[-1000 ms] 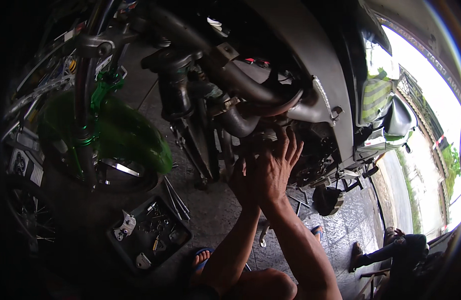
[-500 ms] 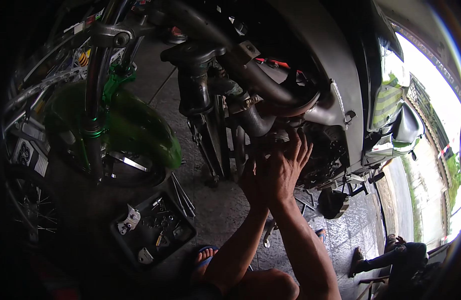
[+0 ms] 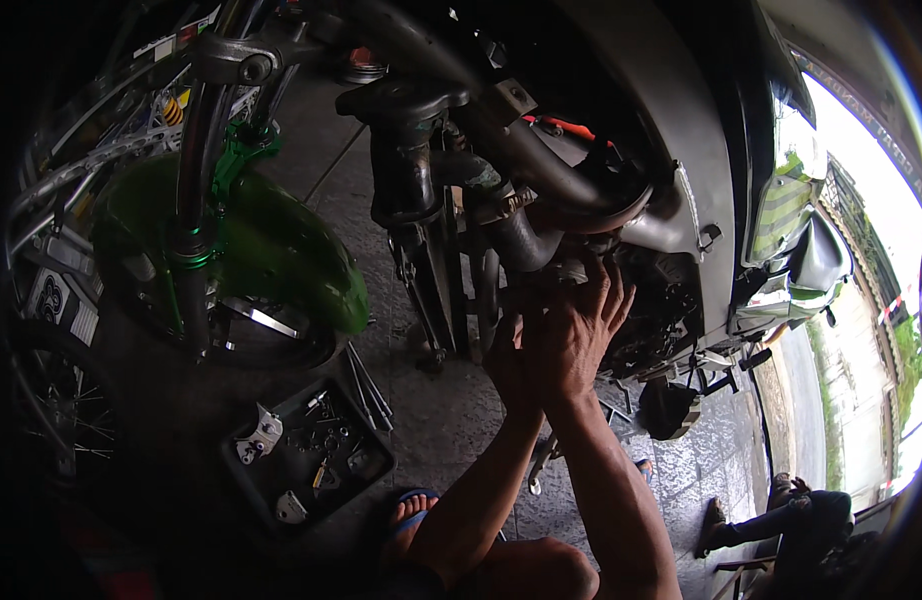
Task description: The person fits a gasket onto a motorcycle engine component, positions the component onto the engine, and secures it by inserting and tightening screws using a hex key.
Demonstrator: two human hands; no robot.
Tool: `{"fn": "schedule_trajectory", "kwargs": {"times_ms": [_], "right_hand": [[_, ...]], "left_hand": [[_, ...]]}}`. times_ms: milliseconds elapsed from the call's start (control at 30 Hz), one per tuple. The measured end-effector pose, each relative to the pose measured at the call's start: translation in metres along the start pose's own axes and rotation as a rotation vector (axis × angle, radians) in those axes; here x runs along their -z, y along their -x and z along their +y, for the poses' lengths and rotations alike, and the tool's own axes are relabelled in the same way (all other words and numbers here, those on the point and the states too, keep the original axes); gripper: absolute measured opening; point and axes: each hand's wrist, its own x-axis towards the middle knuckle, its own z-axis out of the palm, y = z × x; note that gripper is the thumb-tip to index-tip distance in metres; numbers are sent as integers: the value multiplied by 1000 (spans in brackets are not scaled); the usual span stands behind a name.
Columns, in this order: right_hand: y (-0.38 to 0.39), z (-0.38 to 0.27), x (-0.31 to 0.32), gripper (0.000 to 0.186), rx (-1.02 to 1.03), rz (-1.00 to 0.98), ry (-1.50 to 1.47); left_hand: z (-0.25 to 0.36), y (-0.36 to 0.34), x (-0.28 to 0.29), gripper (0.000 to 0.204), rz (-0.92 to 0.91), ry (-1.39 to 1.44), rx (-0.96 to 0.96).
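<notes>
Both my hands are at the engine (image 3: 646, 335) of a motorcycle, just below a thick dark hose (image 3: 526, 240) that bends down from the frame tube (image 3: 546, 165). My right hand (image 3: 573, 345) lies back-up against the front of the engine, its outer fingers stretched and spread; the tips of the others reach in by a round part (image 3: 569, 270) under the hose. Close beside it on the left, my left hand (image 3: 511, 365) is in shadow and partly covered by the right. Its fingertips are hidden, and I cannot see whether anything is in them.
A black tray (image 3: 381, 465) with small metal parts and a screwdriver lies on the tiled floor, long rods (image 3: 369, 385) beside it. At left stands a green front fender (image 3: 241, 250) with fork tubes. Another person's leg (image 3: 781, 525) shows at lower right.
The view has shifted slightly, so the motorcycle sits a little farther right. My hands stay at the same spot on the engine, with only small finger movement.
</notes>
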Motion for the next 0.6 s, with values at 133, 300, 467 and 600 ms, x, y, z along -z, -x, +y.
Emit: {"fn": "schedule_trajectory", "kwargs": {"times_ms": [133,300,467,600], "right_hand": [[2,3,2,35,9,-6,-5],[1,-3,-2,40,0,6,-2],[1,4,-1,42,1,-1,34],[-2,-4,-3,25,18,75,16]], "left_hand": [[11,0,1,41,16,207,116],[-7,-2,1,42,-16,-365,-138],[8,-3,-4,44,-42,-572,-238],[-7,-2,0,42,-34,-340,-84]]}}
